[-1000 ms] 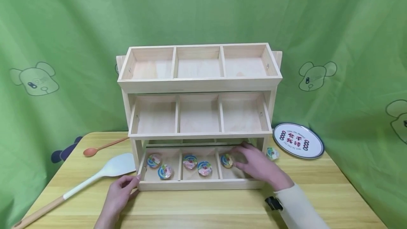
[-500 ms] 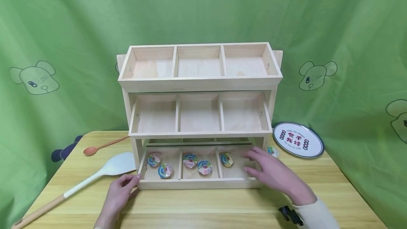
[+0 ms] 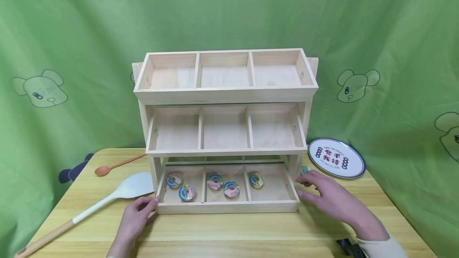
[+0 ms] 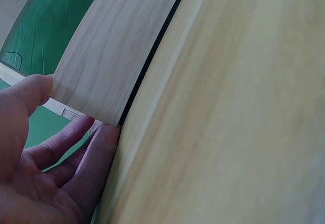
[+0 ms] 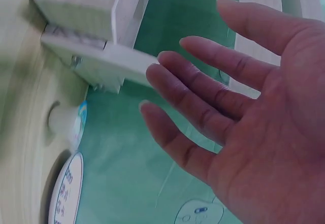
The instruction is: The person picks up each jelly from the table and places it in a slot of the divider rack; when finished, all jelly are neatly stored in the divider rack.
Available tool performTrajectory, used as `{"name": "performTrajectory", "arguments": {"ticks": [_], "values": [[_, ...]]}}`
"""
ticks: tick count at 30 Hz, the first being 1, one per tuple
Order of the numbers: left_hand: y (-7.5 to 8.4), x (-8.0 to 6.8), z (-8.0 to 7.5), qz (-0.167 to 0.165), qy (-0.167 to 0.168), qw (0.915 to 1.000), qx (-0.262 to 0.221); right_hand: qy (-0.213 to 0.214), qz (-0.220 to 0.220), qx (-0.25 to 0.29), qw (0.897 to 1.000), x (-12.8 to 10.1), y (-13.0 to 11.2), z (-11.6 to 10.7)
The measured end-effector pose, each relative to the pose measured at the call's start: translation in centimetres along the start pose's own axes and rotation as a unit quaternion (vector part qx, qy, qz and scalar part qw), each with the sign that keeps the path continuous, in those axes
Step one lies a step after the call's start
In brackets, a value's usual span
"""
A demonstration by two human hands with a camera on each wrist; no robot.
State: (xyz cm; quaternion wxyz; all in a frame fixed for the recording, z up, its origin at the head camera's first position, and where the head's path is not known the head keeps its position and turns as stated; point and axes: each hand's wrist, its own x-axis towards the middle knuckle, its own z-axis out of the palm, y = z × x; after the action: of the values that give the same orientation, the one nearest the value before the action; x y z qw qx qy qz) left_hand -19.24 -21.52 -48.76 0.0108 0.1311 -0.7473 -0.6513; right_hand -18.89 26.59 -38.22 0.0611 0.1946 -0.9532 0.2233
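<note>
A three-tier wooden rack [image 3: 226,95] stands on the table, each tray split into three compartments. My left hand [image 3: 134,216] holds the left front corner of the bottom tray [image 3: 229,209], thumb on the upper edge and fingers lower at the end, as the left wrist view shows. Jelly cups lie in that tray: two in the left compartment [image 3: 197,176], two in the middle, and one jelly cup [image 3: 256,180] in the right. My right hand [image 3: 333,198] is just right of the tray, its fingers spread and holding nothing in the right wrist view. Beyond it another jelly cup [image 5: 68,125] stands on the table.
An oval white plate [image 3: 337,158] with a dark rim and red lettering lies at the back right. To the left lie a white spatula [image 3: 132,186] with a wooden handle and an orange spoon [image 3: 102,170]. A green curtain [image 3: 229,11] hangs behind.
My right hand has drawn back from the bottom tray's right compartment, moving right to beside the rack near the jelly cup on the table. My left hand stays at the corner.
</note>
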Motion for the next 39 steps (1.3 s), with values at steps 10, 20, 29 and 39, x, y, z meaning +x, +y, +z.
{"name": "performTrajectory", "arguments": {"ticks": [10,20,29,39], "values": [[-0.2,-0.1,0.0,0.000,0.001,1.0000,0.000,0.010,0.023,0.000,1.000,-0.7,1.8,-0.2],[0.1,-0.2,0.0,0.004,0.003,1.0000,0.002,0.019,0.035,-0.038,0.998,-0.2,3.4,0.3],[0.0,-0.1,0.0,0.001,0.004,1.0000,-0.001,0.014,0.030,-0.060,0.998,0.6,4.5,1.0],[0.0,-0.1,0.0,0.001,0.004,1.0000,0.003,0.001,0.023,-0.069,0.997,2.6,7.6,2.4]]}}
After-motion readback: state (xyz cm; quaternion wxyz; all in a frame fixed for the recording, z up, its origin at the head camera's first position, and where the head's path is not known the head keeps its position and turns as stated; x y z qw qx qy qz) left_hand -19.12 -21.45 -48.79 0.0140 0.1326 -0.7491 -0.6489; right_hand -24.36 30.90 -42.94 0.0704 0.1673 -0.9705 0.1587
